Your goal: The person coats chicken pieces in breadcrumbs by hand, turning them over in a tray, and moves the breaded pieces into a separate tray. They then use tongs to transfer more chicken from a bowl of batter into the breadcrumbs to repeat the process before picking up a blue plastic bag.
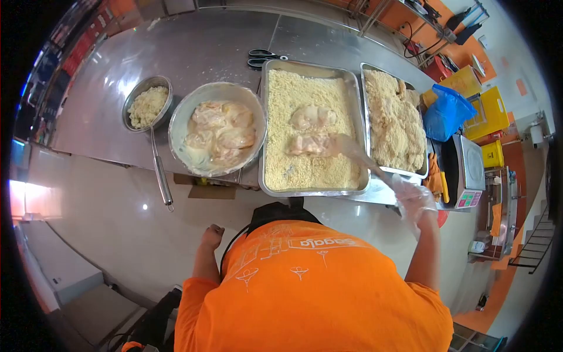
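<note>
My right hand (pixel 415 199), in a clear plastic glove, is closed around the handle of a long utensil (pixel 366 159). The utensil is blurred, so its exact kind cannot be made out. Its far end touches the nearer of two wet, batter-coated chicken pieces (pixel 309 144). The other chicken piece (pixel 314 117) lies just beyond it. Both rest on pale crumbs in a deep metal tray (pixel 316 192). Off the table's front edge, my left hand (pixel 212 236) hangs bare and curled into a fist, with nothing visible in it.
Left of the tray stands a bowl (pixel 176 154) of chicken pieces in batter. Farther left, a strainer (pixel 157 158) holds crumbs, its handle jutting over the edge. Black-handled scissors (pixel 262 57) lie behind. Rightward are a tray of breaded pieces (pixel 394 123), a blue bag (pixel 447 112) and a scale (pixel 471 167).
</note>
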`<state>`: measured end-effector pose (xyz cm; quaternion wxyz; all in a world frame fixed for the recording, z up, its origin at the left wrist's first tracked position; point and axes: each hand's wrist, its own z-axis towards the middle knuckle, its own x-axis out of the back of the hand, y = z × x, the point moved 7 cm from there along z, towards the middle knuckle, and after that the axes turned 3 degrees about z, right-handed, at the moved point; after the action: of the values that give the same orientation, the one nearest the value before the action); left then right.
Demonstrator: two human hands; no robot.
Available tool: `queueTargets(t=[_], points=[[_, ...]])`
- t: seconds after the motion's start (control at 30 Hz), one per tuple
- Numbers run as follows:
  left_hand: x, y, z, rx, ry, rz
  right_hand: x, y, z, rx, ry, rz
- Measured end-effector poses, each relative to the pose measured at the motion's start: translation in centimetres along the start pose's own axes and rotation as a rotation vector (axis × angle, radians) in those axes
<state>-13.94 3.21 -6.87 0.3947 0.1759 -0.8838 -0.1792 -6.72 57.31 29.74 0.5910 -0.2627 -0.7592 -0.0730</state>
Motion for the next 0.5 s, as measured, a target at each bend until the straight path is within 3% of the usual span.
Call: queueTargets(t=[0.03, 0.2, 0.3, 0.37, 0.4, 0.5], points=[[0.0, -0.4, -0.2, 0.020, -0.007, 0.020, 0.4, 0.8, -0.1, -0.004, 0.026, -0.068], [0.6, -1.5, -2.2, 0.158, 0.009, 0.059, 4.2, 0.1, -1.2, -0.198, 0.128, 0.378], [0.4, -3.0, -2.4, 0.146, 0.003, -0.010, 6.6, -3.7, -1.0, -0.053, 0.172, 0.329], [0.1, -3.4, -2.7, 0.168, 0.013, 0.012, 7.8, -8.0, -0.4, 0.076, 0.182, -0.025], [-0.3, -3.9, -2.4, 0.153, 0.012, 0.026, 7.1, -9.6, 0.2, 0.016, 0.123, 0.200], [0.3, -4.3, -3.9, 0.224, 0.099, 0.005, 7.3, -17.8, 1.5, 0.494, 0.229, -0.275]])
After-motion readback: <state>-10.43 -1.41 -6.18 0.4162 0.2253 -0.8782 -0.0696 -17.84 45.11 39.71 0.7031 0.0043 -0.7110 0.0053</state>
